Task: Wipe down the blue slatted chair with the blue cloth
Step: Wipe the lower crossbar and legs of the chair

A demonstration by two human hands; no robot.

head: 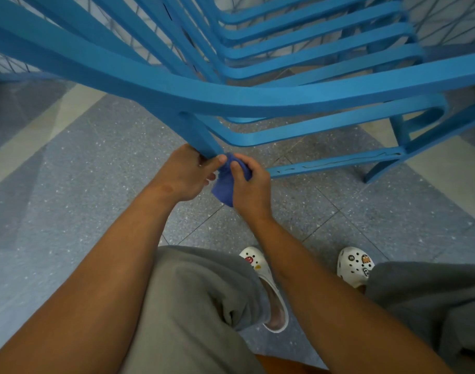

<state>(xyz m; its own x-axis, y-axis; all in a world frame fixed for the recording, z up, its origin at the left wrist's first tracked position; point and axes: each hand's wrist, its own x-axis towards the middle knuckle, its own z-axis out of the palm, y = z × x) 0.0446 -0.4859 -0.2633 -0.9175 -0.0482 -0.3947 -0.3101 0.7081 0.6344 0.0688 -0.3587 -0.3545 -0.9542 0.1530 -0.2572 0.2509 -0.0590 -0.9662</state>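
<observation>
Steadying chair [258,98] leg, left hand [185,176] grips its tip; right hand [248,184] pinches cloth [225,184] just beside, leg rising away.

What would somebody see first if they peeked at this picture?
First comes the big blue slatted chair, tipped over and filling the top of the view. In the middle, the left hand grips one chair leg while the right hand holds a bunched blue cloth against its end. Lower down, white clogs with little charms stand on the speckled floor.
</observation>
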